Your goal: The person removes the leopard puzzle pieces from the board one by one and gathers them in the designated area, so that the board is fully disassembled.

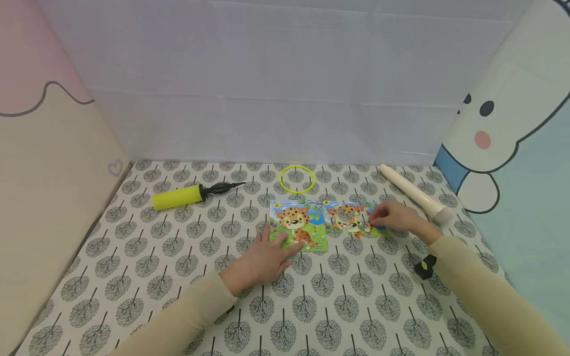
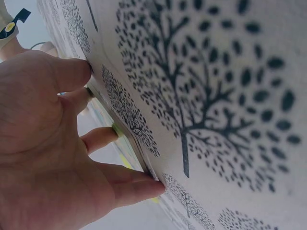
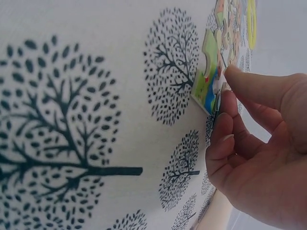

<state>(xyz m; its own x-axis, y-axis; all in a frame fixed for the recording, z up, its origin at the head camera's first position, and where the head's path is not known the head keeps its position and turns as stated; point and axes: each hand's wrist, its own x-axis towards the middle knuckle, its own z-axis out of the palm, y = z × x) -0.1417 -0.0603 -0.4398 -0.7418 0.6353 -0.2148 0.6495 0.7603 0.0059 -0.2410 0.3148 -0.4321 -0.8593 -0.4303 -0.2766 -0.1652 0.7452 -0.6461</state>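
A leopard picture board [image 1: 318, 236] with a green and blue scene lies flat at the middle of the table. My left hand [image 1: 264, 254] rests on its lower left part, fingers spread straight; in the left wrist view the fingertips touch the board's edge and the cloth. Right of the board lie several jigsaw pieces [image 1: 352, 225], partly joined into a similar leopard. My right hand [image 1: 394, 216] is at their right side, thumb and fingers pinching a small puzzle piece, mostly hidden by the fingertips. Beside those fingers, a green-edged piece [image 3: 209, 52] shows in the right wrist view.
A yellow hand pump [image 1: 178, 197] with a black nozzle lies at the back left. Behind the board is a yellow-green ring [image 1: 281, 179]. A cream tube [image 1: 409, 189] lies at the back right, beyond my right hand. The cloth [image 1: 147, 296] has tree prints.
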